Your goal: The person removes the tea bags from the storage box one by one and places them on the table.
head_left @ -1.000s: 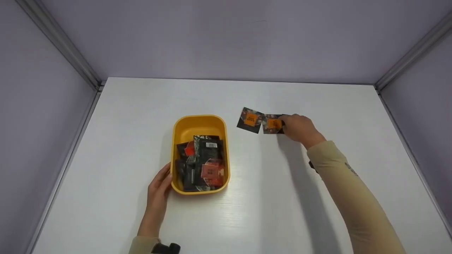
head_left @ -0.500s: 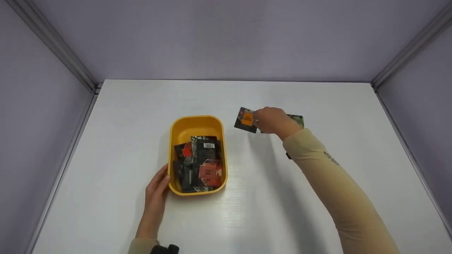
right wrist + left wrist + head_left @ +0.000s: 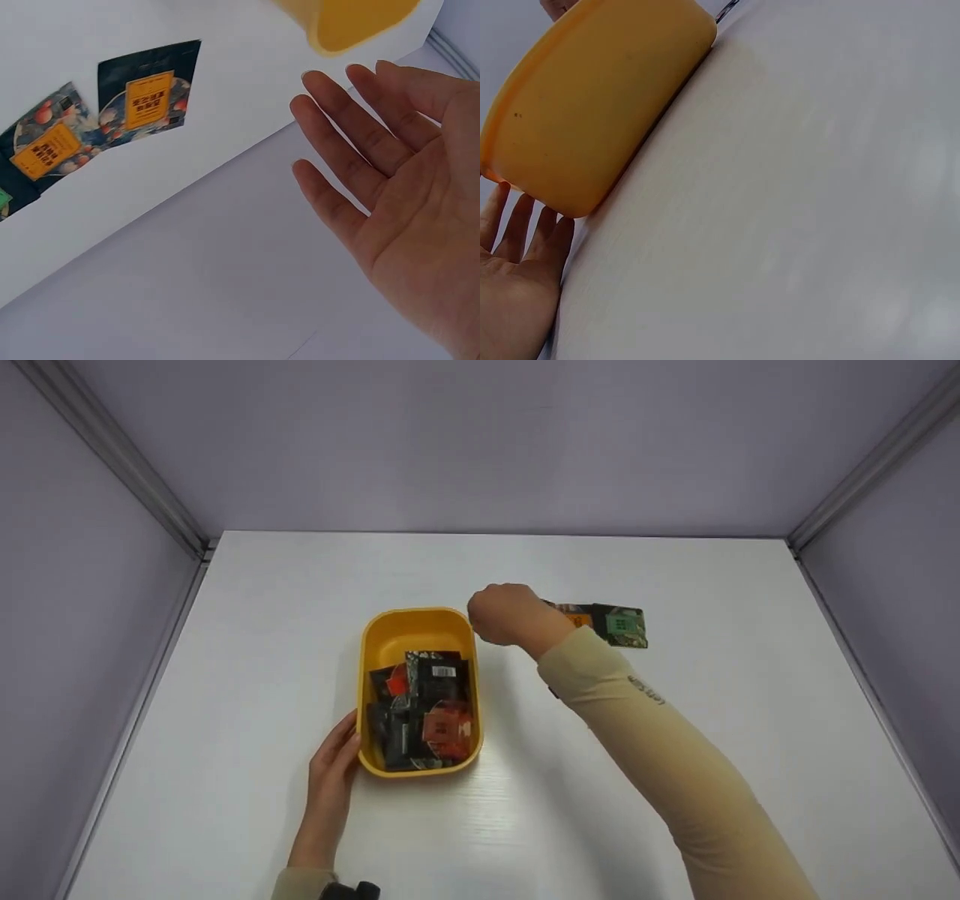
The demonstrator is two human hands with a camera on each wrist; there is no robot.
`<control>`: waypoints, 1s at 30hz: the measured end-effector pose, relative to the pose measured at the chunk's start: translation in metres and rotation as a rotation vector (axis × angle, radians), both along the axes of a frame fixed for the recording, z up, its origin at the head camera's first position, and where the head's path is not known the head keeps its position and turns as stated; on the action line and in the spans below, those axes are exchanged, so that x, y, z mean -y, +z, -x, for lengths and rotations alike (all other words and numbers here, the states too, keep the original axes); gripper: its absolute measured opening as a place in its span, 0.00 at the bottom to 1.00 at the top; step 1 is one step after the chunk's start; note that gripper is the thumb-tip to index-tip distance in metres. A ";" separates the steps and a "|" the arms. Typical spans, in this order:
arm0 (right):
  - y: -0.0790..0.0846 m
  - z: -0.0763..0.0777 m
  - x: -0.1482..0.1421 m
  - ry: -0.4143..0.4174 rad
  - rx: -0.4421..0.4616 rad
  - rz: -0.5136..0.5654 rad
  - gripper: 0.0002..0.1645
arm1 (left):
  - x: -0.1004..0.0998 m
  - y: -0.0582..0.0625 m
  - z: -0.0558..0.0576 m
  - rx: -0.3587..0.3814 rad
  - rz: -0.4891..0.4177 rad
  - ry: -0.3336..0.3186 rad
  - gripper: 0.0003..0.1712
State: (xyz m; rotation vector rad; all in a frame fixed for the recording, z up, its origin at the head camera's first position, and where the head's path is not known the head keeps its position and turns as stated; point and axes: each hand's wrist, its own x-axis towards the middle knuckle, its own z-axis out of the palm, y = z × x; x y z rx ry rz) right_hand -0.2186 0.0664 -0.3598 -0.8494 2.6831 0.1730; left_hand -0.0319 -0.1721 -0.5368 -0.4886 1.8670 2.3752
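Observation:
A yellow bin stands left of the middle of the table with several dark sachets lying in it, some with red labels. My left hand touches the bin's near left side; its fingertips meet the wall in the left wrist view. Over the bin's far right corner hovers my right hand, its fingers loosely spread and holding nothing in the right wrist view. To its right lie a green-labelled sachet and an orange-labelled sachet, the latter partly behind the wrist. Another orange-labelled sachet shows in the right wrist view.
The white table ends at a pale back wall, with side panels at left and right. My right sleeve reaches across the table's right half.
My right hand has moved left, from the sachet row to the bin's far right corner, leaving the green-labelled sachet uncovered. The left hand stays at the bin.

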 end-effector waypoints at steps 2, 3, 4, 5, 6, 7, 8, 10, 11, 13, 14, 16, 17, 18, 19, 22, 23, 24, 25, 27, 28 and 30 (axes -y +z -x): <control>-0.001 -0.006 0.010 0.038 0.004 -0.012 0.15 | -0.001 0.000 0.000 -0.006 0.000 0.001 0.32; -0.001 -0.010 0.014 0.051 0.012 -0.013 0.14 | -0.001 0.000 0.000 -0.011 -0.001 0.002 0.32; -0.002 -0.013 0.019 0.065 0.018 -0.013 0.14 | -0.001 0.000 0.000 -0.013 0.000 0.003 0.31; -0.003 -0.016 0.023 0.079 0.028 -0.008 0.13 | -0.001 0.000 0.000 -0.016 0.000 0.005 0.31; -0.004 -0.020 0.026 0.090 0.035 -0.003 0.12 | -0.001 0.000 0.000 -0.018 -0.001 0.005 0.31; -0.005 -0.023 0.030 0.099 0.041 0.005 0.11 | -0.001 0.000 0.000 -0.017 -0.001 0.006 0.31; -0.006 -0.026 0.034 0.106 0.048 0.012 0.10 | -0.001 0.000 0.001 -0.016 -0.001 0.006 0.31; -0.008 -0.031 0.040 0.125 0.046 0.020 0.08 | -0.001 0.000 0.001 -0.012 0.002 0.005 0.32; -0.009 -0.033 0.043 0.138 0.043 0.022 0.07 | -0.001 0.000 0.001 -0.009 0.000 0.005 0.32; -0.012 -0.037 0.049 0.161 0.037 0.012 0.05 | -0.001 0.000 0.000 -0.004 0.000 0.006 0.32; -0.013 -0.040 0.052 0.172 0.036 0.000 0.05 | -0.001 0.000 0.000 -0.001 -0.001 0.007 0.32; -0.016 -0.044 0.058 0.197 0.029 -0.028 0.06 | -0.001 0.001 0.000 0.003 -0.007 0.010 0.32; -0.017 -0.047 0.061 0.212 0.027 -0.044 0.07 | 0.000 0.001 -0.001 0.004 -0.010 0.010 0.32; -0.018 -0.049 0.063 0.227 0.021 -0.059 0.08 | 0.000 0.001 -0.001 0.004 -0.010 0.012 0.32; -0.019 -0.052 0.065 0.240 0.014 -0.070 0.09 | 0.000 0.001 -0.001 0.004 -0.013 0.013 0.32; -0.023 -0.059 0.070 0.291 -0.014 -0.086 0.11 | -0.001 0.001 0.000 -0.003 -0.020 0.016 0.31; -0.024 -0.061 0.071 0.304 -0.016 -0.081 0.11 | -0.001 0.001 0.000 -0.006 -0.019 0.016 0.31; -0.025 -0.064 0.072 0.316 -0.018 -0.074 0.11 | -0.001 0.001 0.000 -0.009 -0.020 0.016 0.31; -0.026 -0.065 0.073 0.325 -0.014 -0.067 0.12 | -0.001 0.001 0.000 -0.013 -0.022 0.016 0.31; -0.029 -0.069 0.074 0.336 -0.005 -0.062 0.12 | -0.001 0.002 0.000 -0.019 -0.024 0.015 0.31; -0.030 -0.070 0.075 0.339 -0.002 -0.060 0.13 | -0.001 0.002 0.000 -0.021 -0.027 0.015 0.31; -0.033 -0.072 0.077 0.343 -0.001 -0.073 0.14 | 0.000 0.003 0.000 -0.024 -0.027 0.013 0.31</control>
